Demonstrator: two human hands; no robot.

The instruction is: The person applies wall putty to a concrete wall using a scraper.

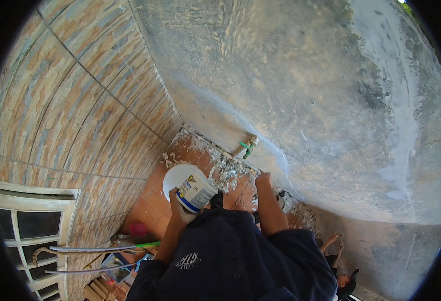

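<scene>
My left hand (179, 206) grips a white plastic tub (189, 187) with a blue and yellow label, holding it tilted at chest height. My right hand (263, 179) is closed and reaches toward the grey scraped plaster wall (305, 90); whatever it holds is hidden behind the fist. A small green tap (249, 146) sticks out of the wall just above that hand. My dark blue shirt (230, 256) fills the lower middle of the view.
A brick-patterned tiled wall (80, 100) meets the plaster wall in a corner. Plaster rubble (225, 170) litters the terracotta floor (150, 200) below. A white window frame (30, 226), metal rods (90, 249) and stacked bits lie at lower left. Another person's bare feet (332, 243) show at lower right.
</scene>
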